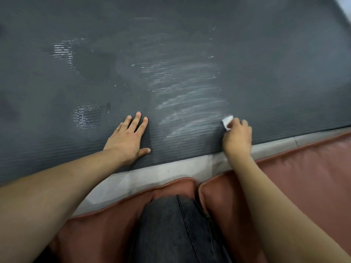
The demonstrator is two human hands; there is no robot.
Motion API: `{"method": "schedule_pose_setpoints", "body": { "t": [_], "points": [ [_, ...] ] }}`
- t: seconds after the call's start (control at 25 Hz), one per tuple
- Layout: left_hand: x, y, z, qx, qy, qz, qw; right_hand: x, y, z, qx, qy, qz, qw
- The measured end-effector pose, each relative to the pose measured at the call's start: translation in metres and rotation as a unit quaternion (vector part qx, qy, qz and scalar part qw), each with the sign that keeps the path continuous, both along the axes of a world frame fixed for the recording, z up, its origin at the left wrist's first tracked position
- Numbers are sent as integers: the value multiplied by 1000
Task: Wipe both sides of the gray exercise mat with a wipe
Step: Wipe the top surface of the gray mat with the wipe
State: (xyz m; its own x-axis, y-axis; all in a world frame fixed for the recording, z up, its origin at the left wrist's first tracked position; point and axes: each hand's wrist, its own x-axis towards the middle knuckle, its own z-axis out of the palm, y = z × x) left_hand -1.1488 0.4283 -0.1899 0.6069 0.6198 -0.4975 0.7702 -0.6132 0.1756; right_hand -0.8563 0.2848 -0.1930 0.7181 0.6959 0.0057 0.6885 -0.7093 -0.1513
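Down on the gray exercise mat [190,44], toward seven o'clock, the left hand [128,138] lies flat, fingers straight and slightly spread, palm on the ribbed surface. Toward four o'clock the right hand [238,138] curls its fingers around a small white wipe [227,122], holding it against the mat near its close edge. Pale wet streaks [190,103] arc between the two hands.

Dark gray ribbed foam mat [190,54]: matt, fine ridges, w/ wet shiny streaks at approx. 12 o'clock from the small white crumpled wipe [227,122]. Reddish-brown smooth leather-like cushions [303,168] have slight sheen. Pale gray floor strip [171,173] looks smooth.
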Motion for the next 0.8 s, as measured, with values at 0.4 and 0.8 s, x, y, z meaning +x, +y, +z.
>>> {"method": "schedule_pose_setpoints", "body": {
  "t": [0.4,0.8],
  "points": [
    [-28,23,10,43,-81,20,996,-142,64,-10,66,27,492,868],
    [-96,105,-14,179,-83,131,972,-205,215,-35,188,36,341,920]
  ]
}}
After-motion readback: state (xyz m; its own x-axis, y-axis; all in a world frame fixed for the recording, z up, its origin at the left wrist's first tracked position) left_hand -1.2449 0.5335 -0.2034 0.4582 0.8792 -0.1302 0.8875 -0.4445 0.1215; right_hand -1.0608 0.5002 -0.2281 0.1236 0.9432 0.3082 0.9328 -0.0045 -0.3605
